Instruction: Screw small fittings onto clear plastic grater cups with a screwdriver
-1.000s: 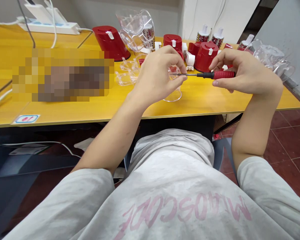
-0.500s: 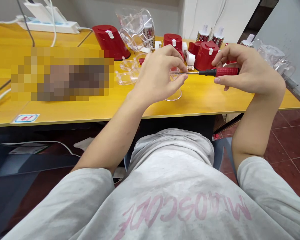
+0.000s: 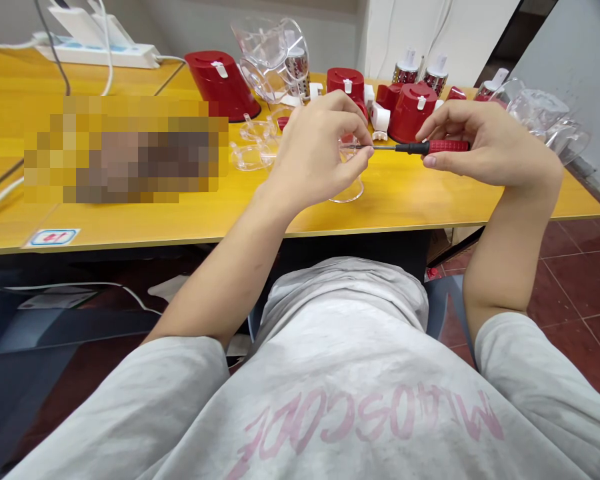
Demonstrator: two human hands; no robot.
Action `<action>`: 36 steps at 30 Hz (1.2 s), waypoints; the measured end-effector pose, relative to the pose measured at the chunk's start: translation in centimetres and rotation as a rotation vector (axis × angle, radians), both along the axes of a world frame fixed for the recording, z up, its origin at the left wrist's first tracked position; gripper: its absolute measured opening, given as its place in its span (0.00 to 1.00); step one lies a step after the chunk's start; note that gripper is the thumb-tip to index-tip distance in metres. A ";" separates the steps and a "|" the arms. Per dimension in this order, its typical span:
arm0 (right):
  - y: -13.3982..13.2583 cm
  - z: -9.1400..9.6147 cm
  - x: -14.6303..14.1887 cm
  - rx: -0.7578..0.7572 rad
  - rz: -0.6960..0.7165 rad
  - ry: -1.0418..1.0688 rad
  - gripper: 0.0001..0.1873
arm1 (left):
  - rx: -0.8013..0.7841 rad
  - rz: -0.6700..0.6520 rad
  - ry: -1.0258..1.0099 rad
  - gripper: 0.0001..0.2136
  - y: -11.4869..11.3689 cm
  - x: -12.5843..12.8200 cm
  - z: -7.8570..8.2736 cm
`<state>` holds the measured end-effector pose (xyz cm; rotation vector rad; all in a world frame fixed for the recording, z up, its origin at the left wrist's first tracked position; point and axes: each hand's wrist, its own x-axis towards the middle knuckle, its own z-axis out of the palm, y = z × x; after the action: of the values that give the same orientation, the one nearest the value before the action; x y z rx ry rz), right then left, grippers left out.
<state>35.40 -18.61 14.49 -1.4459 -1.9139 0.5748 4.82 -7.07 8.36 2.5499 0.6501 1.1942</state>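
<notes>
My left hand (image 3: 315, 150) is closed around a clear plastic part (image 3: 349, 190) above the yellow table (image 3: 180, 213); most of the part is hidden behind my fingers. My right hand (image 3: 485, 143) grips a screwdriver with a red and black handle (image 3: 433, 147). The screwdriver lies level, and its metal tip reaches the clear part at my left thumb and forefinger.
Red plastic housings (image 3: 223, 83) (image 3: 413, 110) and clear jug-like parts (image 3: 273, 57) (image 3: 550, 117) stand along the table's back. Loose clear pieces (image 3: 253, 143) lie left of my hands. A white power strip (image 3: 95, 50) with cables sits at the far left. A blurred patch covers part of the table.
My right hand's fingers have shifted on the screwdriver handle, lifting slightly and coming back down. My left hand keeps the clear part in the same place.
</notes>
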 end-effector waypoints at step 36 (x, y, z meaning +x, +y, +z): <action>1.2 -0.9 1.0 0.080 0.000 0.086 0.17 | -0.005 0.006 0.003 0.07 0.1 0.0 -0.2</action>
<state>36.40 -17.39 13.60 -1.3493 -1.8486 0.5459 4.82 -6.95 8.13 2.5483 0.6612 1.1890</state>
